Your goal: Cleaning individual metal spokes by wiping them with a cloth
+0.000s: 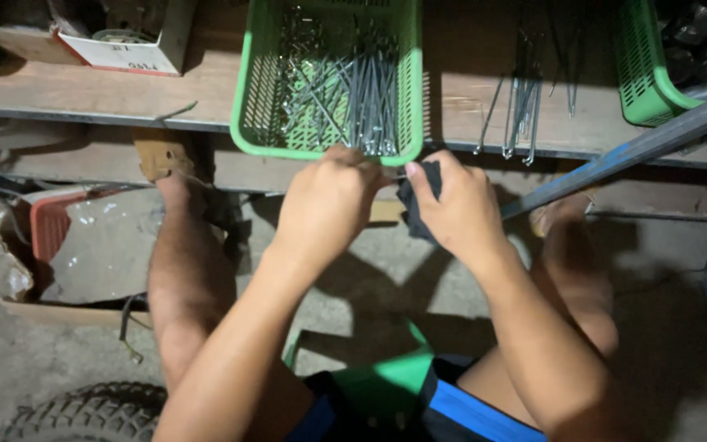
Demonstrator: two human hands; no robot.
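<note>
Together, both hands pinch a dark cloth below the green basket.

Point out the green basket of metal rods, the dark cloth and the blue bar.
green basket (249,98), head view, on its left mesh wall.
dark cloth (410,205), head view, on the fold showing left of the right hand.
blue bar (640,151), head view, on the middle of its slanting length.

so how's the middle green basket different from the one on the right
The middle basket shows nearly whole and holds long metal rods; the right basket is cut off by the frame edge and holds dark parts. The middle one overhangs the shelf edge, just above both hands. Both are green slotted plastic.
</note>
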